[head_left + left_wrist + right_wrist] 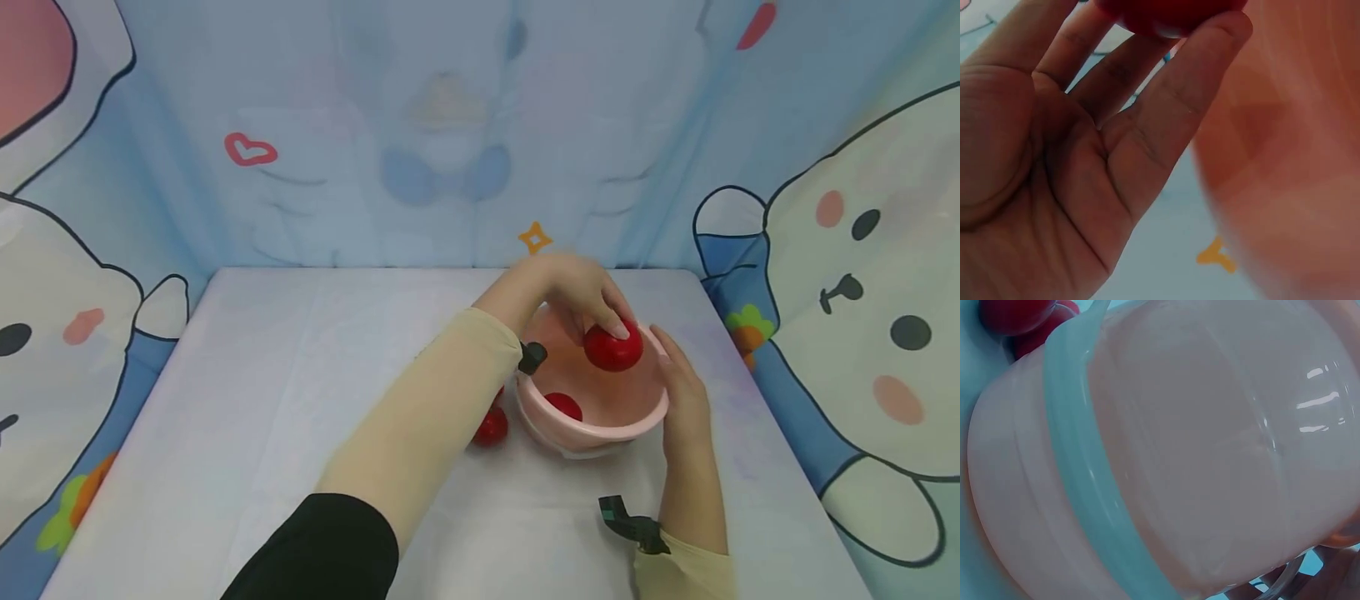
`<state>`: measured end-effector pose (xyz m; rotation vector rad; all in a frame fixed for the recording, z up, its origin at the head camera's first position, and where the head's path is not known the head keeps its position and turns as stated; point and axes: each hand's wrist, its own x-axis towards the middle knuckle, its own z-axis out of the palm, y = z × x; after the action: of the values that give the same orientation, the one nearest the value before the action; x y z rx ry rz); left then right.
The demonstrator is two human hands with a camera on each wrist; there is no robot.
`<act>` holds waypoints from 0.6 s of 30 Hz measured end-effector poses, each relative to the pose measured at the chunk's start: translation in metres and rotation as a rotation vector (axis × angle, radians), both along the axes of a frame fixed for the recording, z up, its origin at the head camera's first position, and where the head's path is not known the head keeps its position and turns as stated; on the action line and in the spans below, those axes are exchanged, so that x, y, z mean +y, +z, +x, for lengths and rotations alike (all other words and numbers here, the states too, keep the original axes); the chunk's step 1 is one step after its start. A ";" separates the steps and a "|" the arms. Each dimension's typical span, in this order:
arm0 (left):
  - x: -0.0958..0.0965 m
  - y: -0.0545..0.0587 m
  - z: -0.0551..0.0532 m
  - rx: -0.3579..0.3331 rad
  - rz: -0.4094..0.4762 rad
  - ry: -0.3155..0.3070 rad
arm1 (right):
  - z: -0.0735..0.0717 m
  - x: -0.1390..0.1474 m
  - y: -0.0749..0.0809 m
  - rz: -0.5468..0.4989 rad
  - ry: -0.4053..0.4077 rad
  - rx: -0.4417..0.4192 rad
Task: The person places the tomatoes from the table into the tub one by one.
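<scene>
My left hand [581, 292] holds a smooth, round red fruit [613, 346] over the inside of a pink bowl [592, 433]. In the left wrist view, that red fruit [1169, 12] is at the fingertips, cut off by the top edge. Another red fruit [562, 406] lies in the bowl. My right hand [684, 392] grips the bowl's right side at the rim; in the right wrist view its fingers [1335, 575] show in the lower right corner. Just left of the bowl, red fruits [491, 427] sit on the table, partly hidden by my left forearm.
The white-covered table [300, 375] stretches left and right of the bowl. A blue cartoon-print curtain [450, 125] hangs behind it and along both sides. Dark wrist straps [637, 529] show on both arms.
</scene>
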<state>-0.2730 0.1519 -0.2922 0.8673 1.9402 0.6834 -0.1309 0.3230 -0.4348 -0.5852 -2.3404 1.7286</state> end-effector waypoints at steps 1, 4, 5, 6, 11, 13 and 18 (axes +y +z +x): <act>0.005 -0.003 0.001 0.015 -0.017 -0.018 | 0.000 -0.001 0.000 0.001 0.003 0.011; 0.019 -0.014 0.004 0.034 -0.063 -0.053 | 0.001 -0.002 0.000 0.008 0.010 0.027; 0.022 -0.018 0.004 0.050 -0.084 -0.067 | 0.001 -0.003 0.000 0.005 0.010 0.029; 0.025 -0.022 0.004 0.049 -0.101 -0.082 | 0.001 -0.003 0.000 0.007 0.010 0.026; 0.033 -0.038 0.008 -0.030 -0.189 -0.065 | 0.003 -0.006 0.000 0.021 0.014 0.013; 0.034 -0.042 0.011 -0.157 -0.195 0.019 | 0.004 -0.007 0.000 0.029 0.018 0.013; 0.035 -0.050 0.017 -0.418 -0.190 0.207 | 0.004 -0.009 0.000 0.022 0.023 0.012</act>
<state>-0.2555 0.1864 -0.3425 0.3714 1.6911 0.7217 -0.1268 0.3144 -0.4344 -0.5443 -2.3639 1.7085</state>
